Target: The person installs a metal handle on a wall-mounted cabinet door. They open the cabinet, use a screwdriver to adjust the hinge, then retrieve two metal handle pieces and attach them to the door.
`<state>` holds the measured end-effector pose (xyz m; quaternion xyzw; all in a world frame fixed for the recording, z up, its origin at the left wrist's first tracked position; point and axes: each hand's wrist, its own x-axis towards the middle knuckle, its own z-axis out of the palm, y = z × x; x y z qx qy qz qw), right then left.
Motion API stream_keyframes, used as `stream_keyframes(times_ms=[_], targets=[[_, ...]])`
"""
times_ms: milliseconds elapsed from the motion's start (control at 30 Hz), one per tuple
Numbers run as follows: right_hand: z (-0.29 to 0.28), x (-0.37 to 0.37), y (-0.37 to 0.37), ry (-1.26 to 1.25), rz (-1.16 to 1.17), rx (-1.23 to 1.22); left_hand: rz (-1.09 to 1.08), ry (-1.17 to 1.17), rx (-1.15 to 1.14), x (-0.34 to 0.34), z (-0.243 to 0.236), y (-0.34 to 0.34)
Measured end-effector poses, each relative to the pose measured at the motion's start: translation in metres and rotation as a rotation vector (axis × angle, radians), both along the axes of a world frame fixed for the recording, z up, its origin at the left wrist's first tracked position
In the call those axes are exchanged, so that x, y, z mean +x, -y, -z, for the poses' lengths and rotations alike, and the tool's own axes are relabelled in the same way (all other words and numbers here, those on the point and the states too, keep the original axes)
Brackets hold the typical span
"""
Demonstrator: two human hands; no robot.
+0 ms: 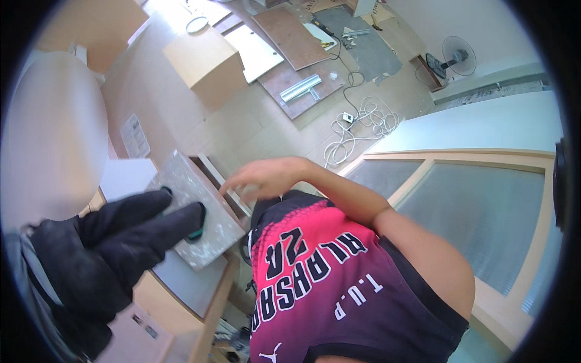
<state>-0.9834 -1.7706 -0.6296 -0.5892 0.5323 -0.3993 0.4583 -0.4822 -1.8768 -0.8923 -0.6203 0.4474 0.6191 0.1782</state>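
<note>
My right hand (266,178) reaches from the right across my pink-and-black printed jersey (318,248), its fingers spread and slightly blurred. The fingertips are by the right edge of a speckled pale board (190,181), where a narrow slot or strip (218,181) shows; whether they touch it, I cannot tell. My left hand is not in view. At the left, two dark fabric shapes like trouser legs (145,233) lie over the board, with dark, teal-edged ends. Beneath them is a light panel (193,284) on a wooden edge.
A plywood box (206,63), loose panels (287,36), metal hardware (299,88) and coiled white cable (369,130) lie on the floor. A fan (457,57) stands by the wall. A glass-panelled wooden frame (433,158) is at my right. A large pale rounded surface (54,133) fills the upper left.
</note>
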Motion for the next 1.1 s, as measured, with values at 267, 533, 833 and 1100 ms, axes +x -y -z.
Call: stream_keyframes(times_ms=[267, 533, 833, 1100], targets=[[0.282, -0.149, -0.174, -0.376, 0.816, 0.806, 0.175, 0.023, 0.016, -0.195, 0.004, 0.161], [0.513, -0.208, -0.208, 0.765, 1.497, 0.866, 0.243, 0.158, 0.117, -0.371, 0.108, 0.197], [0.773, -0.302, -0.076, 0.749, 1.362, 1.052, 0.662, -0.003, 0.071, -0.765, 0.397, 0.204], [1.030, -0.440, 0.017, 0.791, 1.919, 0.912, 1.528, -0.374, -0.336, -1.016, 0.734, 0.104]])
